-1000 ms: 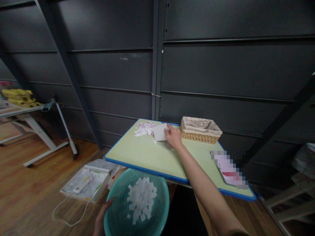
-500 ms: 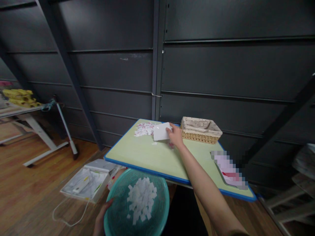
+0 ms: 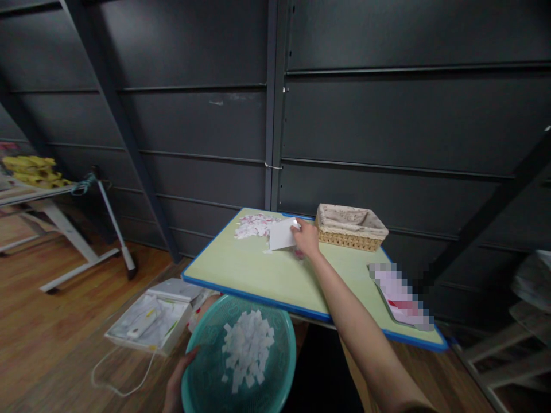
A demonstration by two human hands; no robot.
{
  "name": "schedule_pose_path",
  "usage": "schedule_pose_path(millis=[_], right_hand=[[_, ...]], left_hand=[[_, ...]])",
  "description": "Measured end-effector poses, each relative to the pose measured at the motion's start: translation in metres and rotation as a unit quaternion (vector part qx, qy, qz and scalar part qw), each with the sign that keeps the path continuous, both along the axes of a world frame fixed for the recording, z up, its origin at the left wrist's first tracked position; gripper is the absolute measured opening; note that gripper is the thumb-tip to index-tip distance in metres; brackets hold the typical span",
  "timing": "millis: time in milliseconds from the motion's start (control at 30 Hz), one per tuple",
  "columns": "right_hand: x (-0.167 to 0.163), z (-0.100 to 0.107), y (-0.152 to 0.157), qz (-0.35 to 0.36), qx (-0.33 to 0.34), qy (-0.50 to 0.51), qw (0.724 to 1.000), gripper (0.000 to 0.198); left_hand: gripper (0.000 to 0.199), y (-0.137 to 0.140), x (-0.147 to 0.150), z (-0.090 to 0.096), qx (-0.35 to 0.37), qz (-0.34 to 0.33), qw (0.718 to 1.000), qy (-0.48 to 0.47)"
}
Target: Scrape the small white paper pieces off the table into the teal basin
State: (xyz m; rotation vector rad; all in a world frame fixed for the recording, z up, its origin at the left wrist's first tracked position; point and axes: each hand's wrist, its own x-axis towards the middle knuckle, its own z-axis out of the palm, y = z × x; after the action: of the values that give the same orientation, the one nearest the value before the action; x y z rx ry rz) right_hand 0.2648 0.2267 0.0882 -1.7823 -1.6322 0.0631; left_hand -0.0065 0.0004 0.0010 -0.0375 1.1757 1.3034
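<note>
My right hand [image 3: 306, 237] grips a white card [image 3: 283, 234] by its right end, low over the pale green tabletop [image 3: 253, 272]. Just left of the card lies a loose heap of white and pinkish paper scraps [image 3: 253, 226]. Something small and reddish, too unclear to name, shows under the hand. At the table's near edge, my left hand [image 3: 184, 367] is closed on the left rim of a green plastic basket [image 3: 282, 367]. Small white paper pieces [image 3: 248, 347] are piled inside it.
A woven basket with a cloth lining [image 3: 350, 228] stands at the table's back right. A blurred-out flat object [image 3: 402, 298] lies at the right edge. An open white box [image 3: 146, 321] with a cord sits on the floor, left. A dark panelled wall [image 3: 206, 126] rises behind.
The card in my right hand has tipped and dropped slightly, its lower edge now nearer the tabletop. My left hand and the green basket stay put.
</note>
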Motion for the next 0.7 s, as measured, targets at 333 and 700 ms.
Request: schedule_pose_path(millis=[333, 700], right_hand=[[-0.005, -0.009, 0.005, 0.046, 0.005, 0.113, 0.993, 0.039], [-0.008, -0.019, 0.011, 0.191, -0.003, 0.234, 0.953, 0.04]], left_hand=[[0.047, 0.001, -0.002, -0.001, 0.0, 0.005, 1.0, 0.011], [0.064, 0.007, -0.002, -0.008, 0.002, -0.005, 0.997, 0.074]])
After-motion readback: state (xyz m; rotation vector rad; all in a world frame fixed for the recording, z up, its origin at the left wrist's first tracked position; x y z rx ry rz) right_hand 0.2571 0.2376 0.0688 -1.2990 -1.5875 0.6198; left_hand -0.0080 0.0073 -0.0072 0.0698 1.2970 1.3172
